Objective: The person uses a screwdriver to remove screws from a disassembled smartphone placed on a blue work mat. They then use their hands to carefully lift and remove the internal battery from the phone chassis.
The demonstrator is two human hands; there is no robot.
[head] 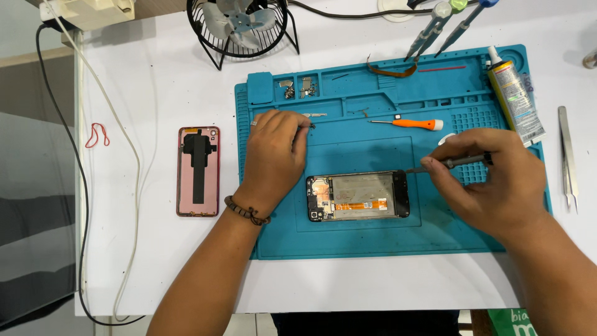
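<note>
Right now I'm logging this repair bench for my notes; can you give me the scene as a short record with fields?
Surface: blue work mat on a white table
Centre: opened phone, insides showing
Left hand: fingers pinching a tiny part above the phone
Right hand: holding a grey screwdriver, tip at the phone's right end
Off the mat: pink back cover, tweezers

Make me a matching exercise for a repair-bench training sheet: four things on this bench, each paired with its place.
Things:
1. opened phone
2. pink back cover
3. small fan
4. metal tweezers

Places:
A. bare table, left of the blue mat
B. middle of the mat
C. table, right of the mat
D. table's far edge, behind the mat

Pairs: 1-B, 2-A, 3-D, 4-C
</note>
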